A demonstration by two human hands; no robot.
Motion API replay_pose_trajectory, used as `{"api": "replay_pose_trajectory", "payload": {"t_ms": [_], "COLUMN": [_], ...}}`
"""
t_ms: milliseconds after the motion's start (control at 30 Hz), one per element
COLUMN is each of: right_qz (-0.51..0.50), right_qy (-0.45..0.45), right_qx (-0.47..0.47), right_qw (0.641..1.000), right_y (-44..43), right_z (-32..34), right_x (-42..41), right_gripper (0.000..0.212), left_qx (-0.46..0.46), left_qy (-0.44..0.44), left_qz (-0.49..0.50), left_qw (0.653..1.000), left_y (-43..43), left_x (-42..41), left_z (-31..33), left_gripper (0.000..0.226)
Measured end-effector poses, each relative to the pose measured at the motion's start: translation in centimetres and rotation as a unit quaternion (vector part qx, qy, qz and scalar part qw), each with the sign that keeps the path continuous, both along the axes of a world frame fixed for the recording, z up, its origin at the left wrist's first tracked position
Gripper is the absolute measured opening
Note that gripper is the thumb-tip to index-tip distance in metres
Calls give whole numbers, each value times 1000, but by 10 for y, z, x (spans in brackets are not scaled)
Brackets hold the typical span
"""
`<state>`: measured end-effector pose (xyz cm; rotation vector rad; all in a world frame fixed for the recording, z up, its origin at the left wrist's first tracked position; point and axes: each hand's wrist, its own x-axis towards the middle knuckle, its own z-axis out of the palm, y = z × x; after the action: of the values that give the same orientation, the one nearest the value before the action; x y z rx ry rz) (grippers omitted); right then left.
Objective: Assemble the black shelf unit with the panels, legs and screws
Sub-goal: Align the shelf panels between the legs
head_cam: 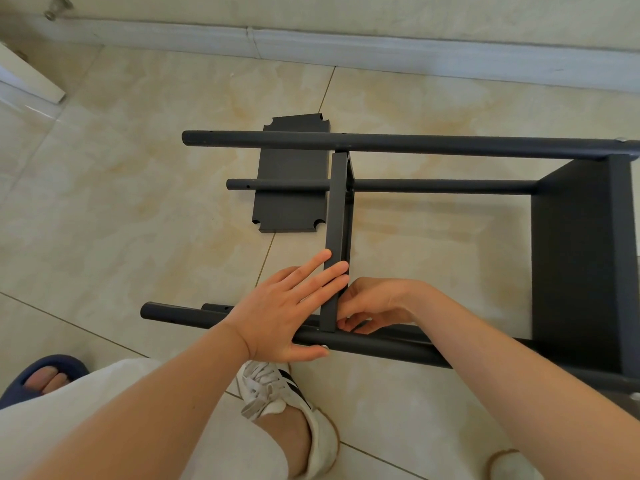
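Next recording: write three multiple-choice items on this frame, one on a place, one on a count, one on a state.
1. Where is the loose panel?
A. flat on the floor
B. leaning on the wall
C. held in a hand

2. How many black legs show?
A. two
B. three
C. four

3. How do the left hand fingers lie?
A. curled in a fist
B. straight against the middle panel
C. spread on the floor

Answers:
1 A, it lies flat on the tiles.
2 C, two far tubes and two near ones.
3 B, they rest flat on the panel's edge.
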<state>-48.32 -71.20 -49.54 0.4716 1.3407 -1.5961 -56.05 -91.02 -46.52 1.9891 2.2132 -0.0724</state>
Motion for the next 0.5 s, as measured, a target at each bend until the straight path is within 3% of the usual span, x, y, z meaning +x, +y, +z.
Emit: {"api": "replay_pose_trajectory", "payload": {"t_ms": [67,500], "right_qz": [6,-1], "right_qy": [4,6], "right_qx": [-4,-2], "right_qw": [1000,1000], "right_y": [5,1], "right_z": [3,1], "right_x": [0,0], "right_gripper": [8,7], "left_qx": [1,-1], "left_qy": [-1,-8], "left_qz": [-1,-1], "left_qw": [1000,1000], "left_y": [0,-1], "left_x": [0,0], "left_z": [0,1], "left_gripper": [99,99]}}
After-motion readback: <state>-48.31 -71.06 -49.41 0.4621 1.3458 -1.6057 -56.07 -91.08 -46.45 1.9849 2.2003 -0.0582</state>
